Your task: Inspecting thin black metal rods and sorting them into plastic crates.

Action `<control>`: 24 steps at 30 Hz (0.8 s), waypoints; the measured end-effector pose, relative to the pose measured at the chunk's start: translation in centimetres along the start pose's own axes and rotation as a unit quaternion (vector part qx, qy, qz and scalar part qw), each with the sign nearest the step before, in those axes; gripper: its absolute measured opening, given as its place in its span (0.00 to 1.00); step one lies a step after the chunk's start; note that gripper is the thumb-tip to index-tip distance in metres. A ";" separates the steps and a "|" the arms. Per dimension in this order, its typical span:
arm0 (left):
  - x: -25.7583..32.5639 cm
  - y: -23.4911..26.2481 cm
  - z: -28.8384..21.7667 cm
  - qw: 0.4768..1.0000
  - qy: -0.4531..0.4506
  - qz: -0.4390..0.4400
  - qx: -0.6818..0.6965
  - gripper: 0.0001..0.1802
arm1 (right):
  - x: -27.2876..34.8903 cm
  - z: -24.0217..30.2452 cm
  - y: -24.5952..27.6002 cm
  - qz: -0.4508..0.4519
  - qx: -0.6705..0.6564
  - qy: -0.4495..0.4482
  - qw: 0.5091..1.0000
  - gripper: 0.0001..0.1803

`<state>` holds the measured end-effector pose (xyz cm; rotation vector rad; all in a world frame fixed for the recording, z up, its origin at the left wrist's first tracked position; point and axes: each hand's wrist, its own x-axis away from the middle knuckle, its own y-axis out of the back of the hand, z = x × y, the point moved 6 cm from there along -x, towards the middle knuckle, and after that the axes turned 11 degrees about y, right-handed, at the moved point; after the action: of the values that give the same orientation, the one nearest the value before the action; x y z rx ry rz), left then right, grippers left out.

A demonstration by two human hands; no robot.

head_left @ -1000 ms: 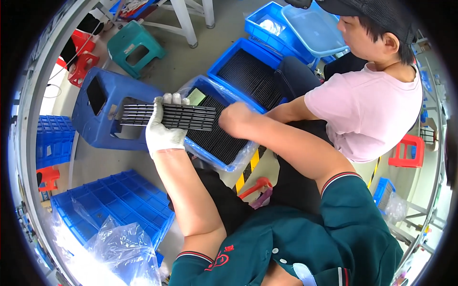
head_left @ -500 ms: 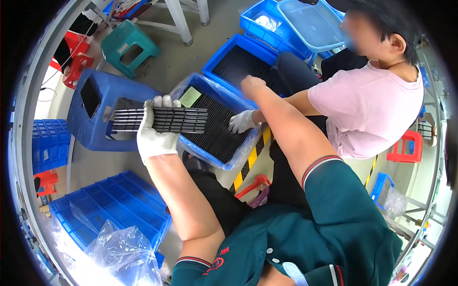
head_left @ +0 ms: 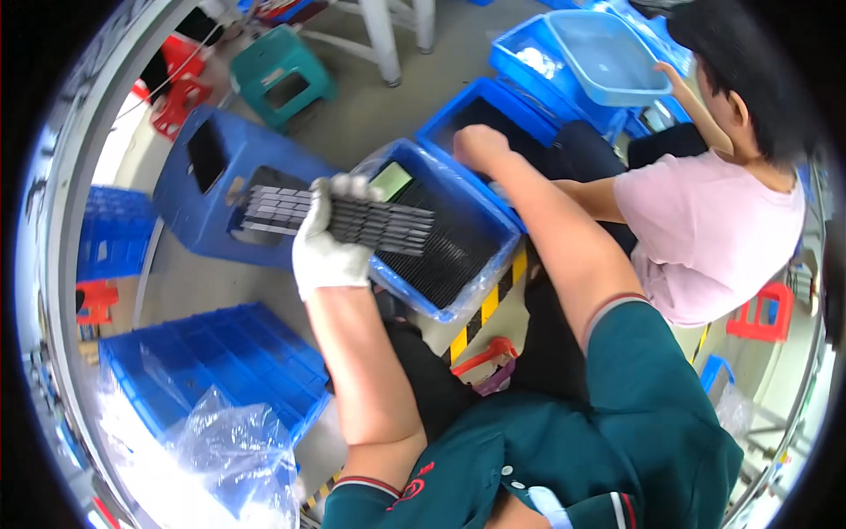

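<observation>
Two hands are seen at work over blue bins lined with dark flat parts.

A long stack of dark flat strips (head_left: 339, 220) is gripped around its middle by the white-gloved left hand (head_left: 328, 247), held level above the left rim of a blue bin (head_left: 493, 238) filled with rows of similar parts. At two o'clock from it, the bare right hand (head_left: 480, 145) is curled loosely over a second blue bin (head_left: 458, 119); whether anything is held there cannot be told. A seated co-worker in a pink shirt (head_left: 714, 229) is seen at three o'clock, a blue stool (head_left: 207, 189) at nine.
</observation>
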<state>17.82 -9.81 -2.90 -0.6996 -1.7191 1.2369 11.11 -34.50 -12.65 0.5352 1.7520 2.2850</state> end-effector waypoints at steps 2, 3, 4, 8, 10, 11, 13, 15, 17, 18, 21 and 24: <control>0.2 -0.7 0.4 1.000 -0.006 0.019 0.008 0.09 | 0.7 3.9 5.2 -0.077 -0.120 0.059 0.988 0.13; 0.2 -1.2 1.2 0.999 -0.005 -0.022 0.027 0.08 | 1.4 5.0 7.4 -0.130 -0.156 0.084 0.976 0.12; 0.2 -1.4 1.6 0.999 0.010 -0.013 0.051 0.09 | 2.5 6.7 9.7 -0.153 -0.212 0.098 0.960 0.11; 0.2 -1.7 2.4 1.000 0.000 -0.024 0.010 0.11 | 8.0 11.3 15.0 -0.213 -0.422 0.130 0.871 0.11; -0.3 -2.2 3.1 1.000 0.012 0.019 0.007 0.12 | 10.0 11.6 14.8 -0.224 -0.496 0.123 0.830 0.08; -0.4 -2.1 3.4 1.000 0.011 0.020 0.004 0.12 | 11.0 11.9 14.5 -0.221 -0.496 0.116 0.832 0.08; -0.6 -2.3 4.3 0.999 0.019 0.002 0.027 0.12 | 12.2 11.3 13.2 -0.214 -0.519 0.087 0.823 0.07; -0.8 -2.9 5.4 0.999 0.033 0.012 0.031 0.06 | 12.8 10.0 12.2 -0.227 -0.523 0.073 0.818 0.07; -1.2 -2.5 5.8 0.999 0.039 0.032 0.005 0.07 | 12.9 9.5 12.2 -0.244 -0.540 0.072 0.802 0.06; -1.5 -2.1 6.0 0.999 0.044 0.018 -0.002 0.07 | 13.0 9.4 12.3 -0.243 -0.540 0.071 0.803 0.06; -1.7 -1.7 6.5 0.998 0.056 -0.005 0.008 0.09 | 13.4 9.8 13.4 -0.277 -0.468 0.119 0.831 0.05; -1.5 -1.9 7.1 0.997 0.057 -0.041 -0.009 0.09 | 13.7 9.9 14.0 -0.289 -0.407 0.140 0.855 0.05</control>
<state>12.25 -14.91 -2.43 -0.6909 -1.6496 1.1059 3.35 -24.28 5.17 -0.4459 0.6886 2.3829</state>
